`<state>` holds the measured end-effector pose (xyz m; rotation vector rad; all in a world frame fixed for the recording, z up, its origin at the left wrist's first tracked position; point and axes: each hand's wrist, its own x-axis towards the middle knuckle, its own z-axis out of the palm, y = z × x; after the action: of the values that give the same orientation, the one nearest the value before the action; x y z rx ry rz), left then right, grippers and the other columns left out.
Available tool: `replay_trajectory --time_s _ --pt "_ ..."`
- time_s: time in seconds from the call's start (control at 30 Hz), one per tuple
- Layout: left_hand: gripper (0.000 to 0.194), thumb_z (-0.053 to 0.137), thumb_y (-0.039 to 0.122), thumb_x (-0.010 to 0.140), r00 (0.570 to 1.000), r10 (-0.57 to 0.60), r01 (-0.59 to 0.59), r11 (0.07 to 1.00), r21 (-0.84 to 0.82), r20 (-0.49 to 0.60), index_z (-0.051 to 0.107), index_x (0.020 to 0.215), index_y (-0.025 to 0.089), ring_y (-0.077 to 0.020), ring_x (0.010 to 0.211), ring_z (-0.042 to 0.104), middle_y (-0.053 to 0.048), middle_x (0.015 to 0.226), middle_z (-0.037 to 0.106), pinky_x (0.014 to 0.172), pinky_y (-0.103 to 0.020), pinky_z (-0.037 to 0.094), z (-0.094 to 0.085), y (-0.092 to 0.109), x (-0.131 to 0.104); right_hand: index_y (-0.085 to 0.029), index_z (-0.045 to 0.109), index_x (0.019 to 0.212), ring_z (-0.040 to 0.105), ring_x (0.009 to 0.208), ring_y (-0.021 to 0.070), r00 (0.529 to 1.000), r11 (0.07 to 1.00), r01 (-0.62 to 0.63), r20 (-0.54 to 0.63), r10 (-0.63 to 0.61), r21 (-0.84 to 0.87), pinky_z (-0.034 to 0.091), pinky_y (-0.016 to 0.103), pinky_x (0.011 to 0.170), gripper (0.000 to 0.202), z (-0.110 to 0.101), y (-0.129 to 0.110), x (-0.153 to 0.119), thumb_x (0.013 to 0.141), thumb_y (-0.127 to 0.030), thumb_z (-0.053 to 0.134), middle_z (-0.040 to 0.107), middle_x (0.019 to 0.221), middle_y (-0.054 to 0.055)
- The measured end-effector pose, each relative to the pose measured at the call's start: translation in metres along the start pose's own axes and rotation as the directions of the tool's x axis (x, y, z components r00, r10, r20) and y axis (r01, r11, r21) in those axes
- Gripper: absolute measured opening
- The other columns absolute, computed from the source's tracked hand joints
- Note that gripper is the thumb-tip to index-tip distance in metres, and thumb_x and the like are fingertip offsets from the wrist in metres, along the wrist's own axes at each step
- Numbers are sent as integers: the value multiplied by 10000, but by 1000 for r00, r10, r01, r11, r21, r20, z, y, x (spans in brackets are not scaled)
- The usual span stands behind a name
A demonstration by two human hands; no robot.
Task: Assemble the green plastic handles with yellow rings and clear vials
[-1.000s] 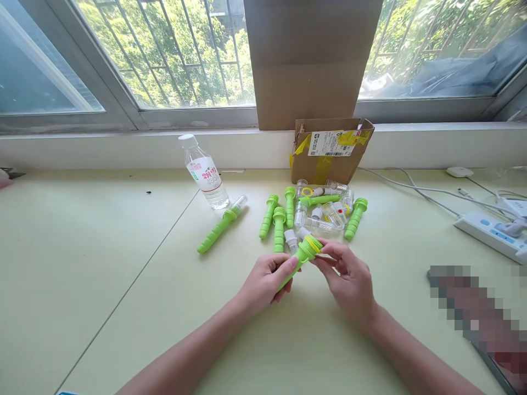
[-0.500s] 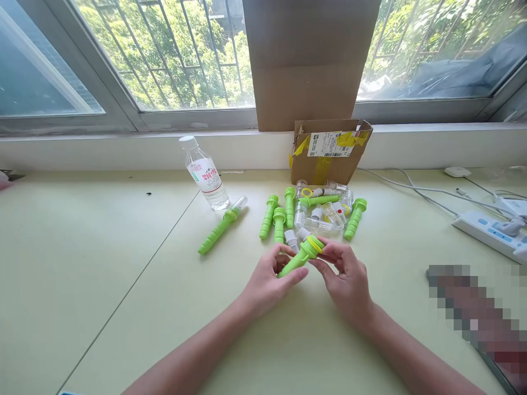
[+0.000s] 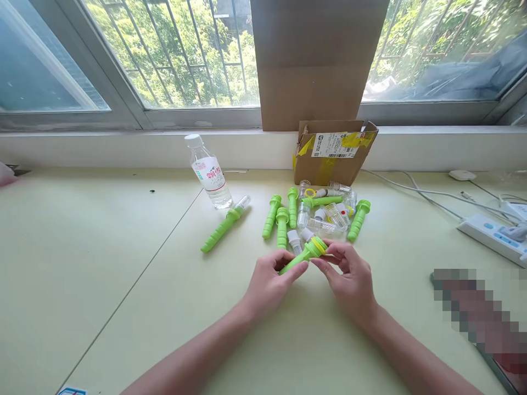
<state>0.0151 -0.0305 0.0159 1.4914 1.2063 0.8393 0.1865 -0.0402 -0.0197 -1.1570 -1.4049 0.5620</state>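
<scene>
My left hand [image 3: 272, 280] is closed around a green ridged plastic handle [image 3: 303, 257], which lies at a slant with its wide threaded end up and to the right. Around that end sits a yellow ring [image 3: 318, 245]. The fingers of my right hand [image 3: 349, 280] are pinched against the ring from the right side. Just beyond are a white-capped clear part [image 3: 295, 240] and several more green handles, one of them a green handle [image 3: 282, 226] standing closest. A loose pile of clear plastic tubes [image 3: 336, 216] lies behind my hands.
A green handle with a clear tube on it [image 3: 225, 224] lies to the left, beside a water bottle [image 3: 209, 174]. At the back stands a cardboard box [image 3: 329, 167]. On the right are a white power strip [image 3: 492, 236], cables and a blurred-out flat object [image 3: 477, 318].
The whole view has shifted slightly. My left thumb has moved a little on the green handle, and my right fingers stay at the yellow ring.
</scene>
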Motion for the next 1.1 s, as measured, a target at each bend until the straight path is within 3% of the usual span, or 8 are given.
replay_trajectory --time_s 0.23,0.37,0.67,0.87,1.1 --pt "375 618 510 798 992 -92 100 990 -96 87 578 704 150 -70 453 462 35 582 511 420 -188 352 -4 0 3 -219 550 909 681 889 175 998 996 47 34 -49 72 624 384 809 220 0 0 1 767 -183 713 623 1064 45" --pt "384 596 517 814 987 -91 108 986 -124 136 596 737 141 -66 441 482 6 649 583 412 -184 355 -7 -2 5 -226 517 976 663 981 196 996 993 53 71 -60 105 617 401 836 252 2 -3 0 793 -157 675 614 1124 62" --pt "388 573 506 833 984 -76 98 986 -135 162 613 736 132 -64 426 478 -1 651 593 420 -187 368 -9 4 5 -211 549 885 687 944 219 991 991 135 7 -135 10 634 368 770 191 -1 -1 0 779 -151 695 668 1043 57" --pt "418 523 516 861 980 -64 91 986 -138 190 612 725 130 -65 413 493 -8 652 603 409 -185 332 -10 4 4 -214 567 959 670 990 216 991 990 124 36 -127 67 615 397 844 232 1 -5 1 779 -132 688 655 1054 55" --pt "432 531 521 851 977 -74 101 986 -130 201 594 666 136 -54 364 452 11 590 571 383 -187 319 -8 2 4 -224 563 935 704 885 192 991 991 130 21 -131 36 640 347 756 205 -1 -3 0 792 -123 670 681 1059 46"
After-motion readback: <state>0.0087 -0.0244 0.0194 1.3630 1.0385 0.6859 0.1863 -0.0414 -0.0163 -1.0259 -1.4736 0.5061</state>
